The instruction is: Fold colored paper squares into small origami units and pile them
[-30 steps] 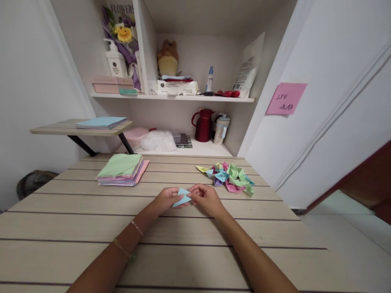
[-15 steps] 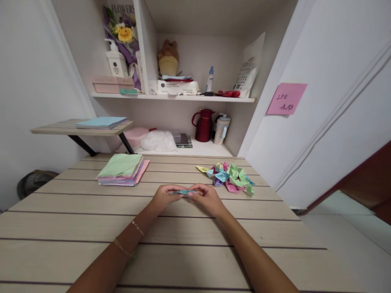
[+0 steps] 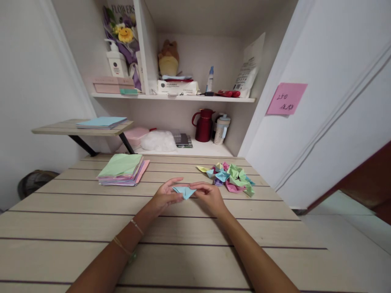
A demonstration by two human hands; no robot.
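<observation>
Between my hands is a small folded piece of light blue paper (image 3: 185,191), its pointed lower side toward me. My left hand (image 3: 166,196) grips its left part with the thumb in front, while the index finger is raised off the paper. At the right corner, my right hand (image 3: 209,196) pinches the paper between thumb and fingers. To the right lies a pile of folded paper boats (image 3: 233,178) in green, blue, pink, yellow and purple. A stack of square coloured paper (image 3: 120,167), green on top, sits to the left.
The slatted wooden table (image 3: 195,260) lies under my forearms. A small raised shelf (image 3: 55,127) at the left bears blue paper (image 3: 102,121). Behind stand a white shelf unit (image 3: 174,97), a red jug (image 3: 204,125) and a tumbler (image 3: 221,129). A pink note (image 3: 287,99) hangs on the right.
The blue folded paper was edge-on and has tipped so its flat face shows. My left index finger has lifted away from it. The pile and the stack have not moved.
</observation>
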